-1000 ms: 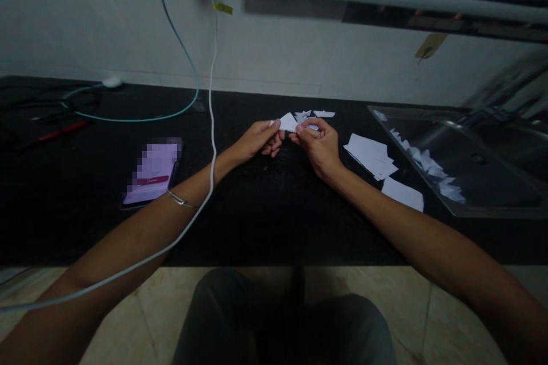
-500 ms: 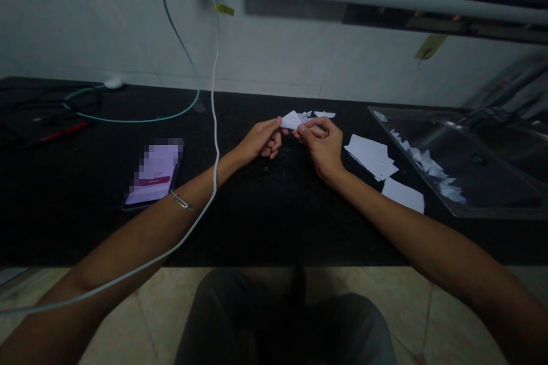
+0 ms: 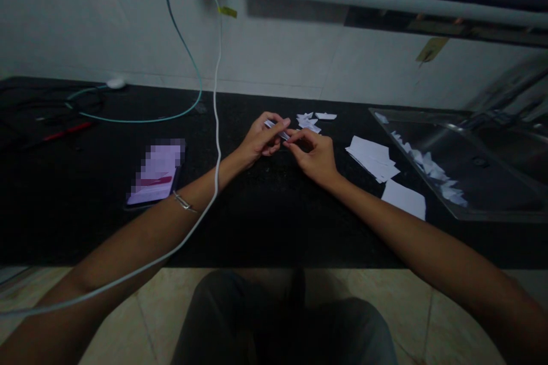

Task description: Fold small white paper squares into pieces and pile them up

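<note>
Between my two hands is a small folded piece of white paper, seen nearly edge-on. My left hand is closed on its left end, thumb on top and fingers curled beneath. With thumb and fingertips, my right hand pinches the right end. Just beyond my hands lie several small folded paper pieces, with one flat folded piece beside them. To the right of my right hand sit a stack of white paper sheets and another sheet or pile, partly behind my right forearm.
A steel sink is set in the black counter at right, with a row of folded papers along its rim. A phone lies at left. A white cable hangs across my left forearm. A red pen-like object lies farther left.
The folded paper has turned from showing its broad face to nearly edge-on. My left hand has wrapped farther over it, and both hands have come slightly left and closer to me.
</note>
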Available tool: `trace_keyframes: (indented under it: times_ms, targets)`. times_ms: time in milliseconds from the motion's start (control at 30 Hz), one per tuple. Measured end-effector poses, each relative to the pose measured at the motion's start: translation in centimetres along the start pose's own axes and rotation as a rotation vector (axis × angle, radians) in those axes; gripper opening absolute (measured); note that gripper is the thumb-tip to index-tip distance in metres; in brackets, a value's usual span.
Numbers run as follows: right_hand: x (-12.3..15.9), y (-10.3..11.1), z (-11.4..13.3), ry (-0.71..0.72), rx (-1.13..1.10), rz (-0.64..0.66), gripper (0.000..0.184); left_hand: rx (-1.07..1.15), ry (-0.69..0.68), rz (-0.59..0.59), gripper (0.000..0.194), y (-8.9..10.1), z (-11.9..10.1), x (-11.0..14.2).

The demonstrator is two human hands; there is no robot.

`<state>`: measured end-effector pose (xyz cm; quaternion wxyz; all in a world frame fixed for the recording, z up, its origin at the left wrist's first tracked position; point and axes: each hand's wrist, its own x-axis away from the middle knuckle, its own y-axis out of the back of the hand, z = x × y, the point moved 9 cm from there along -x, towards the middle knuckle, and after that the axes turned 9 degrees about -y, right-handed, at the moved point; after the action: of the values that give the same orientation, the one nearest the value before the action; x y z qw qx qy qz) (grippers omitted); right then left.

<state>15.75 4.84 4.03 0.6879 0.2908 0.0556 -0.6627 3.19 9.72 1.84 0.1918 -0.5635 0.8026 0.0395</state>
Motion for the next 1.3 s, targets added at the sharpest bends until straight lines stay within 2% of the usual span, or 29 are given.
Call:
trace_keyframes:
  times_ms: [167,333,500,700,967,1167,1300]
  targets:
    - [-0.6,-0.3,-0.9,-0.144,-0.247,0.043,0.025,0.046,-0.009,0.027,0.036,0.7,0.3,-0.5]
    - [-1.3,-1.1,-3.6,-0.335,-0.297,0.145,0.021,0.037,-0.038,-0.009,0.037,1.7,0.4,-1.1]
    - [-1.0,-2.2,-3.8,-0.353,-0.231,0.290,0.019,-0.069,-0.048,0.021,0.032,1.3,0.3,-0.9]
    - [-0.8,-2.7,-3.5,-0.333,-0.227,0.344,0.025,-0.218,-0.069,-0.022,0.031,1.3,-0.6,-0.6]
    - [-0.7,-2.5,-3.2,-0.309,-0.089,0.295,0.021,-0.248,-0.069,0.006,0.038,0.9,-0.7,-0.3]
    - [-1.1,-1.1,-3.0,-0.264,-0.031,0.147,0.014,-0.117,0.094,-0.024,0.044,1.6,1.1,-0.4]
    - [-1.4,-0.2,-3.3,-0.312,-0.124,0.064,0.018,-0.078,0.066,0.096,0.043,0.5,0.6,-0.2]
